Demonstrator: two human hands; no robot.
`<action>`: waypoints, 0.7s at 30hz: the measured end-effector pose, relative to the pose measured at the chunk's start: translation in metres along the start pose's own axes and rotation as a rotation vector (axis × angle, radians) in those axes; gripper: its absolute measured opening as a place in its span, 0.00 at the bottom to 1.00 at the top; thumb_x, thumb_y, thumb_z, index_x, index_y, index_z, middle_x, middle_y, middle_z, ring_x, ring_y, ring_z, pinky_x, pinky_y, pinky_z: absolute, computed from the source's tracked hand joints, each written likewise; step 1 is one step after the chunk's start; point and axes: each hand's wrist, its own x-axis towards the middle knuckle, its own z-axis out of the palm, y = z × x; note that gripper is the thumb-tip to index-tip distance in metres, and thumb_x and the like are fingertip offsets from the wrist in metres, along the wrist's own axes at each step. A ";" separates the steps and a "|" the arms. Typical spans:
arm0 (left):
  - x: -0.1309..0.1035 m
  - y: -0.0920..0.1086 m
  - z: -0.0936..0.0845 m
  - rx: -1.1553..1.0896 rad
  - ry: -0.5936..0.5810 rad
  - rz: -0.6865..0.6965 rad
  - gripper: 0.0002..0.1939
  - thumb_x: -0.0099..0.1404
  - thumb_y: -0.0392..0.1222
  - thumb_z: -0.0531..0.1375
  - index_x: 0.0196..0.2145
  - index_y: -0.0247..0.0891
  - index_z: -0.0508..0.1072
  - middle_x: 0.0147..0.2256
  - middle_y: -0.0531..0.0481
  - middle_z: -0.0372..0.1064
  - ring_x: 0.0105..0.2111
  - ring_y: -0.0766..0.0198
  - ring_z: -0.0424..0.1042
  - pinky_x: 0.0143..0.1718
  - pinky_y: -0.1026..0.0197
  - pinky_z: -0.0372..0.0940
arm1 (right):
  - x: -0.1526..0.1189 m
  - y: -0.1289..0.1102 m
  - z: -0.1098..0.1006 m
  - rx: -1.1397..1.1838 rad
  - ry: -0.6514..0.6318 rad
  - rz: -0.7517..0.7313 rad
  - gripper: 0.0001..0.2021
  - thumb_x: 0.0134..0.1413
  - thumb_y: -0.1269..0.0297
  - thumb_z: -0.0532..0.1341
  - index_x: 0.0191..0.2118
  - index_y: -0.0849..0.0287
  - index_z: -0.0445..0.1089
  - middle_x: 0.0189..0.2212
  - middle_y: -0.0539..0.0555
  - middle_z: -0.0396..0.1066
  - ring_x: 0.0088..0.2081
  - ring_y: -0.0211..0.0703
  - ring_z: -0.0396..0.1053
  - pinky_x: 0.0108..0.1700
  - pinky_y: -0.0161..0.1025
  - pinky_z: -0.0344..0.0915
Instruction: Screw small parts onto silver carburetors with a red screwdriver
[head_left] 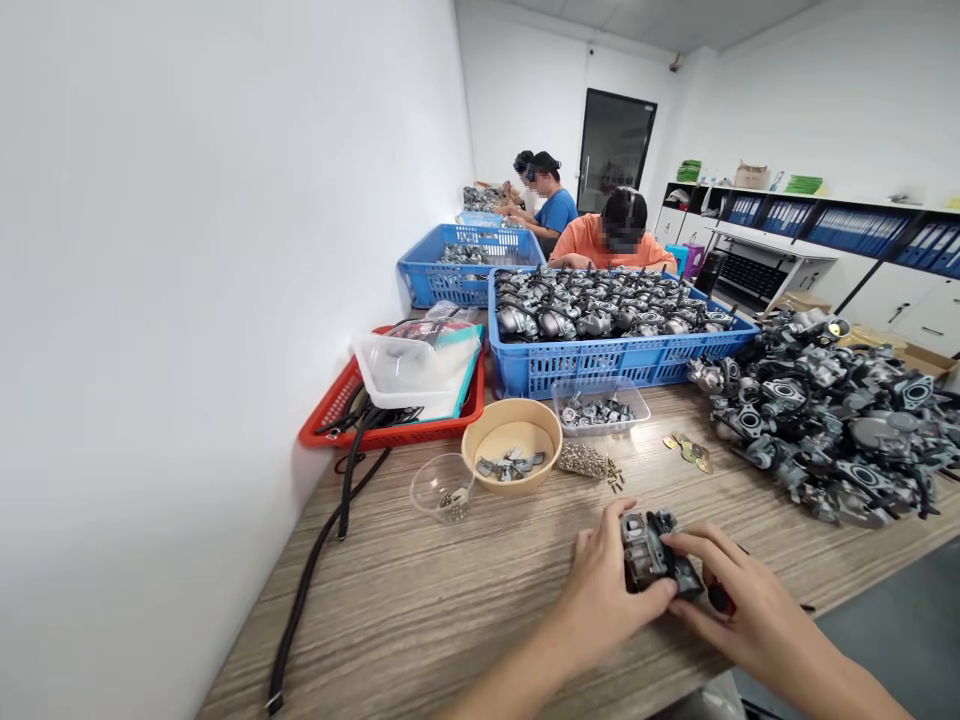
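Note:
A grey metal carburetor (646, 558) rests at the front of the wooden table, between my two hands. My left hand (609, 575) is closed around its left side, thumb along the near edge and fingers at the back. From the right, my right hand (739, 590) grips the same carburetor, its fingertips on the top and its thumb at the near lower side. Under the right palm shows a black and red handle (721, 599), mostly hidden; I cannot tell whether the hand holds it. Beyond the carburetor lie small brass-coloured screws (592, 462) and several flat metal plates (688, 452).
A large pile of carburetors (840, 420) covers the right side. Behind stands a blue crate (622, 355) full of carburetors. Left of centre are a beige bowl (480, 430), clear cup (426, 485), clear parts tray (637, 408), red basket (319, 425) and black hose (300, 600). Co-workers sit beyond.

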 end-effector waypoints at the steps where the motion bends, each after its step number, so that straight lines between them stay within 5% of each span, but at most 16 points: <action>1: 0.000 0.001 -0.001 0.021 -0.014 0.005 0.43 0.59 0.42 0.68 0.69 0.37 0.60 0.65 0.36 0.70 0.65 0.38 0.64 0.69 0.40 0.53 | -0.002 0.001 -0.002 0.035 -0.027 0.026 0.14 0.76 0.55 0.56 0.61 0.50 0.66 0.48 0.56 0.75 0.24 0.34 0.71 0.25 0.32 0.72; 7: 0.005 0.002 -0.002 0.172 -0.053 0.085 0.43 0.60 0.43 0.70 0.68 0.37 0.60 0.66 0.37 0.68 0.65 0.39 0.65 0.69 0.39 0.55 | 0.000 0.011 -0.026 0.143 -0.085 0.144 0.13 0.74 0.59 0.59 0.59 0.47 0.68 0.32 0.47 0.72 0.23 0.35 0.66 0.24 0.32 0.65; 15: 0.009 -0.003 -0.012 0.146 -0.147 0.163 0.43 0.56 0.41 0.72 0.66 0.38 0.63 0.65 0.37 0.69 0.63 0.40 0.66 0.68 0.39 0.58 | 0.022 0.018 -0.035 0.138 -0.149 0.057 0.13 0.69 0.65 0.64 0.57 0.47 0.71 0.36 0.46 0.78 0.24 0.33 0.70 0.26 0.29 0.68; 21: 0.010 0.000 -0.006 0.157 -0.089 0.095 0.43 0.54 0.42 0.74 0.64 0.37 0.64 0.62 0.37 0.70 0.61 0.38 0.67 0.65 0.37 0.60 | 0.037 0.026 -0.050 0.129 -0.115 0.029 0.10 0.72 0.62 0.62 0.56 0.48 0.72 0.40 0.48 0.81 0.27 0.34 0.74 0.29 0.30 0.72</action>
